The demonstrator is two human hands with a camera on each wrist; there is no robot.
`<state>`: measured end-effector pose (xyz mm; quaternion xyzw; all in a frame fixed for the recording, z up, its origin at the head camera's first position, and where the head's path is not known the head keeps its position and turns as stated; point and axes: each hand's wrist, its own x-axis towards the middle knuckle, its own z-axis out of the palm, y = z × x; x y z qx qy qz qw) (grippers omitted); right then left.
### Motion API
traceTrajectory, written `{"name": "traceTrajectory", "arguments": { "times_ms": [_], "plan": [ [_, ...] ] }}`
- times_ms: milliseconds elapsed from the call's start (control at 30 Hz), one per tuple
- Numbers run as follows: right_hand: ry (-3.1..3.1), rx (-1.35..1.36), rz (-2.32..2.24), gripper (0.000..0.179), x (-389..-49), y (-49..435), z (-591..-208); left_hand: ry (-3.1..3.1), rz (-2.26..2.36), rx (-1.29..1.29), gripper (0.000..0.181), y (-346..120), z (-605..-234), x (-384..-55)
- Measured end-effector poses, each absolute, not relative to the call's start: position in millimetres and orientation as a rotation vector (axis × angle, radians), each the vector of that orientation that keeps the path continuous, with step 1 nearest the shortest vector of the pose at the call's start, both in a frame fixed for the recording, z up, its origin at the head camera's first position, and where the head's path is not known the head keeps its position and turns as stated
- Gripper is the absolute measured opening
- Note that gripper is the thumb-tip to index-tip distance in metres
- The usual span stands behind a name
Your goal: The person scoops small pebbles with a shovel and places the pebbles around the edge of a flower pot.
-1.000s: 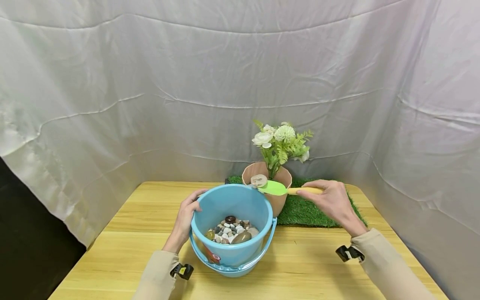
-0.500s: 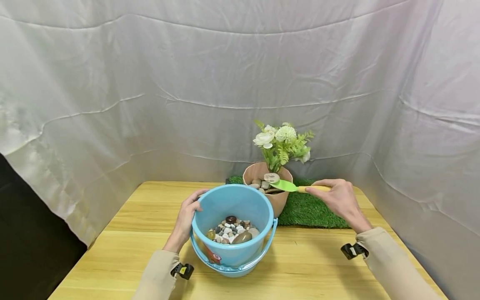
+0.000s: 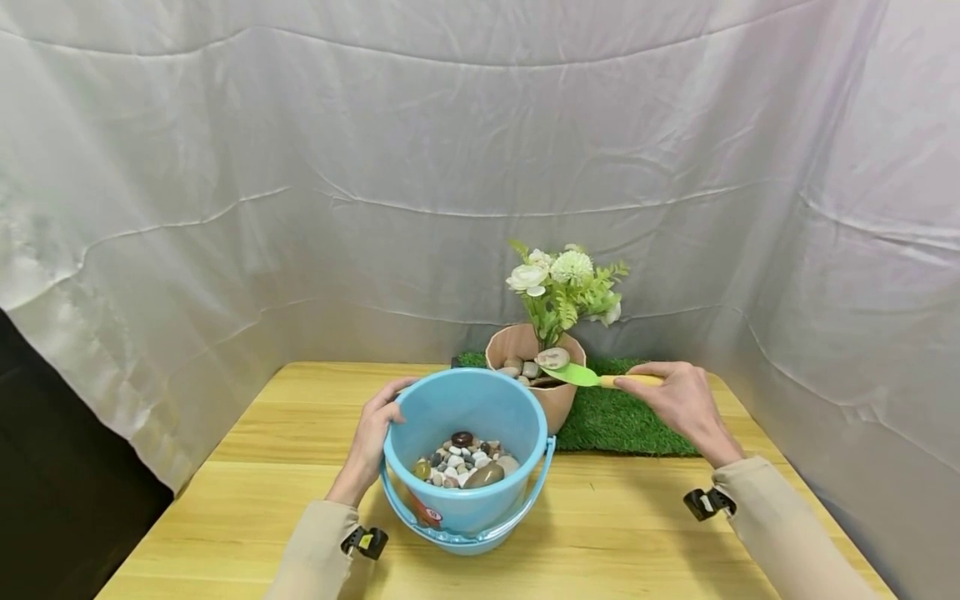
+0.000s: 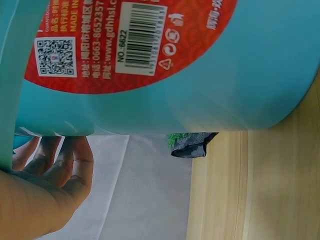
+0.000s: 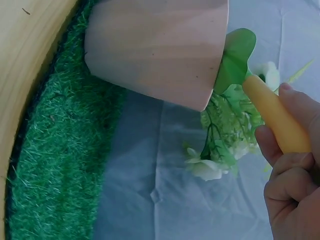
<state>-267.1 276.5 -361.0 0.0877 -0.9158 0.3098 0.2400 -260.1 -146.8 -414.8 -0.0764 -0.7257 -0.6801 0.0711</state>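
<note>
My right hand (image 3: 678,404) grips the yellow handle of a small green trowel (image 3: 576,375). On the blade's tip lies a pale flat stone (image 3: 553,358), over the opening of a pinkish flowerpot (image 3: 555,408). Inside that pot are several stones (image 3: 530,369) and white flowers (image 3: 572,267) with green leaves. My left hand (image 3: 371,442) holds the rim of a light blue bucket (image 3: 467,500), its fingers curled over the edge. Pebbles and larger stones (image 3: 480,475) lie in the bucket. In the right wrist view, the trowel (image 5: 237,57) reaches over the pot's rim.
The pot stands on a strip of artificial grass (image 3: 626,421) at the back of the wooden table (image 3: 300,442). Grey curtains (image 3: 390,167) hang behind and at the sides. The bucket's handle (image 3: 483,536) hangs down in front.
My right hand has moved the trowel and its stone rightward, from beside the bucket's rim to over the pot, then slightly lower. The left hand and bucket stay nearly still.
</note>
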Motion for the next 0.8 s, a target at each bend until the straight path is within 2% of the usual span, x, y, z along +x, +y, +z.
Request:
{"name": "traceTrajectory", "arguments": {
  "times_ms": [267, 800],
  "plan": [
    [-2.359, 0.387, 0.653, 0.026, -275, 274, -361, -2.176, -2.047, -0.231, 0.057, -148, -414, -260],
    [-2.226, 0.328, 0.441, 0.033, -294, 293, -370, -2.172, -2.049, -0.233, 0.057, -147, -415, -260]
  ]
}}
